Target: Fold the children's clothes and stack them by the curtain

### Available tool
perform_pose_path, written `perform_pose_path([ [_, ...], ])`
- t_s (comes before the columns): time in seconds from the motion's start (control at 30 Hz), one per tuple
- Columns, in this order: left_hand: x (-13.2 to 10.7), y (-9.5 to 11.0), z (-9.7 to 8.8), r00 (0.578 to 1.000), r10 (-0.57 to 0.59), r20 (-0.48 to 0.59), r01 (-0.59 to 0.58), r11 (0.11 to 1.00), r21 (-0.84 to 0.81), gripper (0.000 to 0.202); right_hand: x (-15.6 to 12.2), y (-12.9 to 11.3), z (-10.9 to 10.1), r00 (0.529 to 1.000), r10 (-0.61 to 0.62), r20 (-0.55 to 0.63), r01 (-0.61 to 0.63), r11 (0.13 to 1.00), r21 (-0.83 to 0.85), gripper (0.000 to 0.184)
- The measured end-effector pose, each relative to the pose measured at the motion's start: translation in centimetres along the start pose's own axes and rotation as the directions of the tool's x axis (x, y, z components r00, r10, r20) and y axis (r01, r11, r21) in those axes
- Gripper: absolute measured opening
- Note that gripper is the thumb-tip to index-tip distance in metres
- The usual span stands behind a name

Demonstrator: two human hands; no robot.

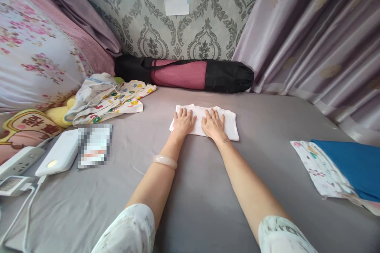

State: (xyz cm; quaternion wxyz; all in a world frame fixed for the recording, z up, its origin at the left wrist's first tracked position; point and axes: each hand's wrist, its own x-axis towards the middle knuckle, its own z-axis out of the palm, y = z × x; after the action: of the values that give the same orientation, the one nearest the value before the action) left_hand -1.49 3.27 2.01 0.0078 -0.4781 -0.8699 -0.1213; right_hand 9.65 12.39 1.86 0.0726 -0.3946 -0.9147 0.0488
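Observation:
A folded white cloth (228, 124) lies flat on the grey bed sheet (208, 189) in the middle of the view. My left hand (183, 121) rests palm down on its left part, fingers stretched out and slightly spread. My right hand (212, 123) lies flat beside it on the middle of the cloth, fingers also extended. Neither hand grips anything. A pale bangle (165, 161) sits on my left wrist.
A black and pink rolled mat bag (190, 74) lies along the wall. Crumpled patterned garments (107, 97) lie at the left, with a white power bank (57, 153) and charger. Folded clothes topped by blue fabric (350, 166) sit at the right. Curtains hang on the right.

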Motion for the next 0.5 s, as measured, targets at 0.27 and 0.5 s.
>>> perform_pose_path([
  [0.27,0.0,0.2,-0.4,0.992,-0.088,-0.089,0.086,0.996,-0.019,0.053,0.1,1.6,-0.5,0.978,0.194,-0.08,-0.193,0.981,0.022,0.057],
  [0.5,-0.1,0.0,-0.2,0.995,-0.098,-0.003,0.098,0.995,-0.006,0.054,0.2,1.9,0.0,0.975,0.221,-0.036,-0.22,0.975,0.025,0.058],
])
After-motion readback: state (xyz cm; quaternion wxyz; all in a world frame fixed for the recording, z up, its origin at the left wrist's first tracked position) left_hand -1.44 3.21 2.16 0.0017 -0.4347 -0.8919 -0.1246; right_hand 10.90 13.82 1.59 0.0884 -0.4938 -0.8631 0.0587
